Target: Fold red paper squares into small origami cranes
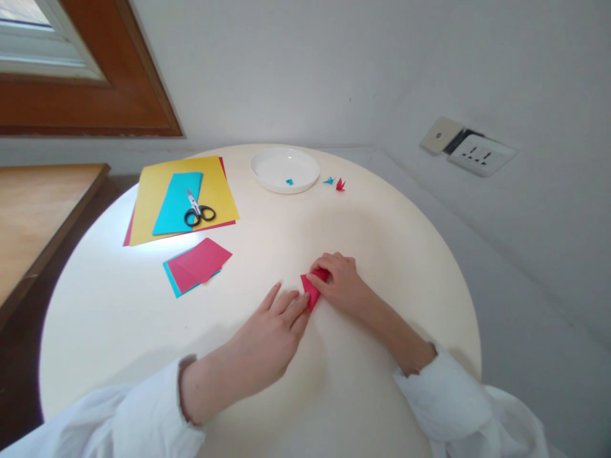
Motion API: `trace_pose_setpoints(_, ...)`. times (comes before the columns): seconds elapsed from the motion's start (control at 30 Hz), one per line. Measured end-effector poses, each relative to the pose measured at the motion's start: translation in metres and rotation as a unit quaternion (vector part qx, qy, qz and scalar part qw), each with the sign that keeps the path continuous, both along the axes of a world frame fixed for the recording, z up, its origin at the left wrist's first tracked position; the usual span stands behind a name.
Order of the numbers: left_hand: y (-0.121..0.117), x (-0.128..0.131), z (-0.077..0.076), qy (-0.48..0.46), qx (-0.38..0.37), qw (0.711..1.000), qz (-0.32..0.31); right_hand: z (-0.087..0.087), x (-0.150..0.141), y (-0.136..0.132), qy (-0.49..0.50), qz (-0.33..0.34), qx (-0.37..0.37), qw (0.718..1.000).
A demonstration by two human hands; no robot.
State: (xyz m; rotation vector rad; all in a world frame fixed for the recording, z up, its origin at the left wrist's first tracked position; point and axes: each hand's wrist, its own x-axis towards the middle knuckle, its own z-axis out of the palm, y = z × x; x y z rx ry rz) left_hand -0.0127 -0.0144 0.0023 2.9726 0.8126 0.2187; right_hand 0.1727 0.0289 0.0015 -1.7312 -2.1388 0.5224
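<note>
A small folded piece of red paper point(312, 289) lies on the round white table point(382, 254) near its middle. My right hand point(341, 283) rests on the paper's right part, fingers curled and pressing it down. My left hand point(272, 334) lies flat on the table, fingers stretched out, with the fingertips touching the paper's left edge.
At the back left lie yellow point(219, 191), blue and red sheets with black-handled scissors point(198, 211) on top. Smaller red and blue squares point(198, 264) lie nearer. A white plate point(285, 169) holds a tiny blue piece; two small folded figures point(335, 183) sit beside it. A wooden surface stands left.
</note>
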Motion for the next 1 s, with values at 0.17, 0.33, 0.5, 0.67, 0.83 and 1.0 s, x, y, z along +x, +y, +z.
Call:
trace_pose_setpoints(0.17, 0.006, -0.001, 0.006, -0.039, -0.055, 0.998, -0.011, 0.003, -0.003, -0.002, -0.009, -0.005, -0.002, 1.000)
trace_pose_setpoints(0.33, 0.010, 0.000, 0.009, -0.096, -0.093, 0.991, -0.005, 0.006, -0.005, -0.004, -0.018, -0.008, -0.009, 1.000)
trace_pose_setpoints(0.5, 0.007, 0.002, 0.007, -0.120, -0.083, 0.989, 0.008, 0.005, -0.004, -0.004, -0.008, -0.006, -0.010, 1.000)
trace_pose_setpoints(0.67, 0.004, 0.001, -0.001, -0.073, -0.044, 0.996, 0.034, 0.002, -0.004, -0.003, -0.007, -0.002, -0.003, 1.000)
trace_pose_setpoints(0.83, 0.004, 0.001, -0.003, -0.038, -0.040, 0.998, 0.034, 0.001, -0.004, -0.003, -0.013, -0.003, -0.001, 1.000)
trace_pose_setpoints(1.0, 0.004, 0.000, -0.003, -0.045, -0.040, 0.997, 0.038, 0.001, -0.004, -0.003, -0.013, -0.001, 0.002, 1.000)
